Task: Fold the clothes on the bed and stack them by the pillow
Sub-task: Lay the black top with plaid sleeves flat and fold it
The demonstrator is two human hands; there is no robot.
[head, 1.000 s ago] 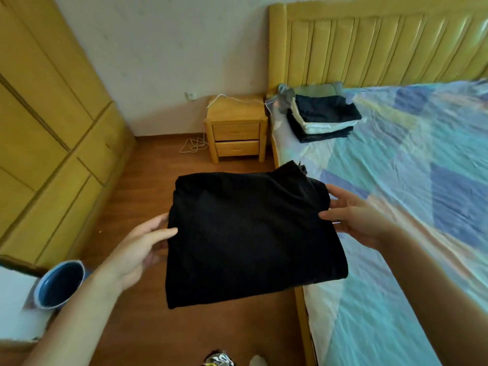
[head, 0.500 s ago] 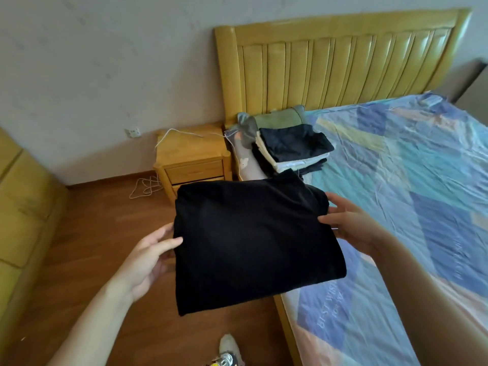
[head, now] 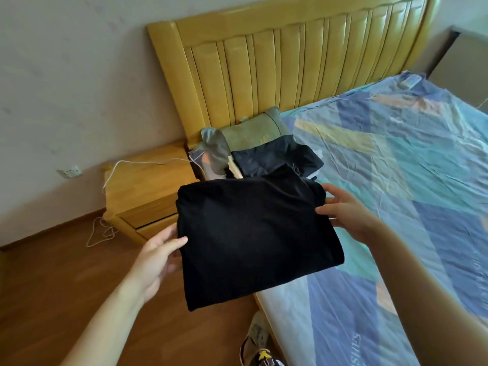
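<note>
A folded black garment (head: 253, 236) hangs in the air over the bed's left edge, carried between both hands. My left hand (head: 155, 257) holds its left side, thumb on top and fingers underneath. My right hand (head: 343, 212) holds its right side the same way. Just beyond it lies the stack of folded clothes (head: 277, 159), dark navy on top, resting against a green pillow (head: 253, 130) at the headboard. The garment hides the stack's near edge.
The bed (head: 409, 180) has a blue and teal patterned sheet. A yellow wooden headboard (head: 290, 62) stands behind. A wooden nightstand (head: 148, 191) with a white cable (head: 132, 165) is at the left. My shoe (head: 260, 347) shows on the wooden floor (head: 52, 286).
I have walked toward the head of the bed, carrying the black garment between both hands. The stack and pillow are now much closer, right beyond the garment.
</note>
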